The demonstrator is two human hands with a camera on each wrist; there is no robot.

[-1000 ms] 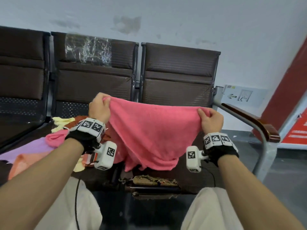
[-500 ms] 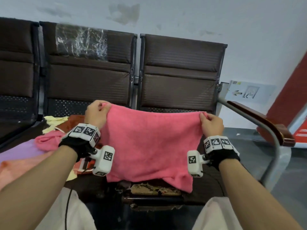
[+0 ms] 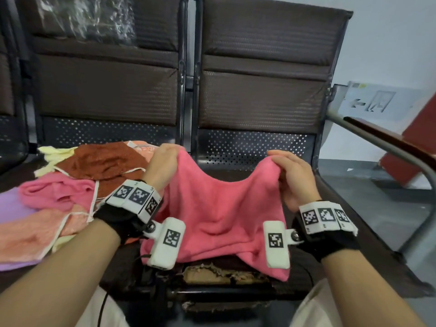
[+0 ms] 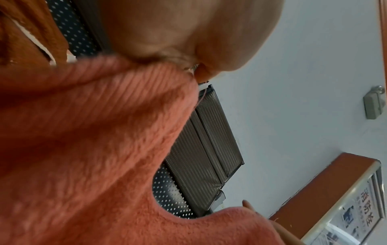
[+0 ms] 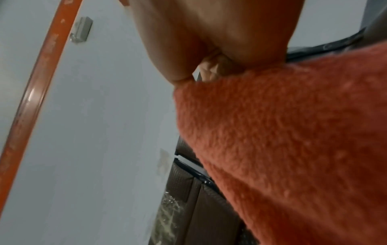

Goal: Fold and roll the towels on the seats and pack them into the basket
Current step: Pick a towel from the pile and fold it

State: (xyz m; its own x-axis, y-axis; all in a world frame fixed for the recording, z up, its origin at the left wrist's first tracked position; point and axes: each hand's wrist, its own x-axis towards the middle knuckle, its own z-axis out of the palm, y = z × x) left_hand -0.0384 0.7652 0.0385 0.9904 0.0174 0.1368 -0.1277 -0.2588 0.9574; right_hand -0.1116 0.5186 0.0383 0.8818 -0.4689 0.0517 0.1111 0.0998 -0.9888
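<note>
Pinching one top corner each, the left hand [image 3: 162, 166] and right hand [image 3: 292, 178] hold the towel [image 3: 217, 213] slack between them above the right seat [image 3: 349, 208], its body hanging nearward.

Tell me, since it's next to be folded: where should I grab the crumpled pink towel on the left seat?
Take the crumpled pink towel by its raised ridge, coming from above. It lies bunched atop the pile, no corners showing, and a white cord runs along its right side; pinch clear of that.
</note>
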